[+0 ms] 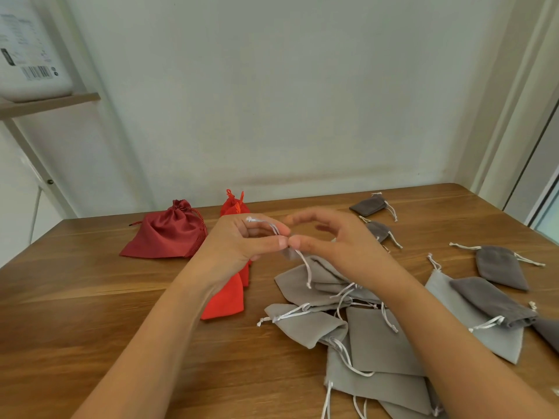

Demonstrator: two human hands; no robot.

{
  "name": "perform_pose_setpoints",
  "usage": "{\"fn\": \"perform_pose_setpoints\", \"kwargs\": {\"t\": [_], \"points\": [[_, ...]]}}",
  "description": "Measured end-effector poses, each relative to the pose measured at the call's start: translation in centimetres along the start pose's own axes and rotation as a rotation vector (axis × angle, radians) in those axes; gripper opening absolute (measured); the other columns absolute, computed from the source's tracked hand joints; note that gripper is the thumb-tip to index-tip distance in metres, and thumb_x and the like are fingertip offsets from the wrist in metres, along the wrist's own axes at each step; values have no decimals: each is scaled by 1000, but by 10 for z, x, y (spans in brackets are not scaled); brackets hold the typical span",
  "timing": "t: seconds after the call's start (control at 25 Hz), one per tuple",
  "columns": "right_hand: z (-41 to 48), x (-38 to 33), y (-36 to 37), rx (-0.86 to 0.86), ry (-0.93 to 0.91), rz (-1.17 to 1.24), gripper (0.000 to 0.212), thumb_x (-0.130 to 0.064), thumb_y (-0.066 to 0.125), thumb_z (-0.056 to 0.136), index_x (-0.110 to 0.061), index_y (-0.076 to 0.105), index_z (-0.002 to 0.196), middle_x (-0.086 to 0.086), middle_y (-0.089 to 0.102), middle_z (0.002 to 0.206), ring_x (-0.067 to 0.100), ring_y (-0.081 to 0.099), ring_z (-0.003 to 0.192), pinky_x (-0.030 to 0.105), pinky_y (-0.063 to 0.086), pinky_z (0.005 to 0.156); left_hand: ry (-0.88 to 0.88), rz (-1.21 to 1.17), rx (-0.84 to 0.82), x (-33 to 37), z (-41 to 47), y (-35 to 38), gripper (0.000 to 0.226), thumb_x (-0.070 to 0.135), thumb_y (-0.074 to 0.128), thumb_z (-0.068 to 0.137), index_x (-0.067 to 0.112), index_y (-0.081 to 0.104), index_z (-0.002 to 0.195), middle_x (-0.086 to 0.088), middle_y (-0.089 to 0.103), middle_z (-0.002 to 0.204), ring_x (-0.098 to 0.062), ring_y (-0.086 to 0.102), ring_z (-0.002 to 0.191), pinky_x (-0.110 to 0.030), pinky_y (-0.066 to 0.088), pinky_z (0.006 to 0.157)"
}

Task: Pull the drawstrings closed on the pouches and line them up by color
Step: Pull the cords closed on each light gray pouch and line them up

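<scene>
My left hand (242, 240) and my right hand (329, 237) meet above the table, both pinching the top of a light grey pouch (298, 285) by its white drawstring (305, 267). One end of the string loops over my left fingers. Several more light grey pouches (378, 340) lie heaped under my right forearm. Darker grey pouches (499, 267) are scattered at the right, two of them at the back (369, 205). A dark red satin pouch (165, 234) sits closed at the back left. Bright orange-red pouches (225, 300) lie behind my left hand.
The wooden table (90, 297) meets a pale wall at the back. A shelf with a white box (30, 55) hangs at the upper left. A door frame (514, 146) rises at the right.
</scene>
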State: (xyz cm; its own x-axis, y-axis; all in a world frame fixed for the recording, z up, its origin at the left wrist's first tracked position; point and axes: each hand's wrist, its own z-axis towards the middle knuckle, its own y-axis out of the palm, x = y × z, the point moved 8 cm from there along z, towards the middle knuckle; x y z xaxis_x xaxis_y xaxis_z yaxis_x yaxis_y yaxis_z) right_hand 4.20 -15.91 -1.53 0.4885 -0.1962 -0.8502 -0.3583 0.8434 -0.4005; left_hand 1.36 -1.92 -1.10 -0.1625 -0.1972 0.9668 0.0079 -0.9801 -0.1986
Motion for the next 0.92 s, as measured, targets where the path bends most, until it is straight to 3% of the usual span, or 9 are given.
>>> {"fn": "perform_pose_setpoints", "kwargs": {"t": [0.12, 0.24, 0.36, 0.56, 0.76, 0.92], "points": [[-1, 3, 8, -46, 26, 73, 19, -21, 74, 80, -22, 66, 97, -7, 69, 95, 2, 64, 88, 19, 51, 79, 86, 52, 16, 7, -1, 1, 9, 0, 72, 76, 4, 72, 84, -2, 73, 75, -6, 66, 72, -12, 48, 64], [0, 3, 7, -18, 22, 40, 19, -25, 78, 76, -18, 63, 86, -5, 63, 80, 2, 55, 70, 16, 45, 64, 139, 116, 29, 10, 0, 0, 9, 2, 72, 76, 5, 72, 84, 0, 73, 77, -7, 67, 75, -13, 49, 69], [0, 5, 9, -25, 21, -3, 22, -27, 80, 73, -15, 63, 82, -7, 59, 74, -1, 48, 63, 12, 39, 60, 168, 245, 64, 5, 2, -3, 11, 7, 74, 78, 14, 74, 86, -1, 73, 80, -10, 67, 77, -17, 51, 71], [3, 14, 10, -16, 44, -18, 22, -28, 80, 73, -18, 63, 82, -4, 61, 74, 0, 50, 63, 16, 43, 59, 243, 546, 81, 5, 1, 4, 9, 16, 72, 82, 23, 74, 87, 9, 72, 79, -3, 64, 77, -20, 49, 70], [3, 19, 11, -20, 77, 46, 31, -44, 65, 78, -14, 69, 84, 6, 67, 81, 7, 57, 72, 23, 45, 70, 223, 553, 52, 0, 4, 2, 11, 14, 74, 80, 23, 67, 80, 3, 68, 75, -7, 62, 67, -18, 50, 63], [2, 21, 3, -32, 93, 146, 23, -25, 63, 88, -2, 66, 85, 12, 69, 84, 13, 61, 77, 25, 48, 78, 347, 581, 62, 8, -2, 12, 11, 8, 71, 81, 17, 65, 82, 3, 62, 78, -5, 54, 72, -12, 43, 65]]}}
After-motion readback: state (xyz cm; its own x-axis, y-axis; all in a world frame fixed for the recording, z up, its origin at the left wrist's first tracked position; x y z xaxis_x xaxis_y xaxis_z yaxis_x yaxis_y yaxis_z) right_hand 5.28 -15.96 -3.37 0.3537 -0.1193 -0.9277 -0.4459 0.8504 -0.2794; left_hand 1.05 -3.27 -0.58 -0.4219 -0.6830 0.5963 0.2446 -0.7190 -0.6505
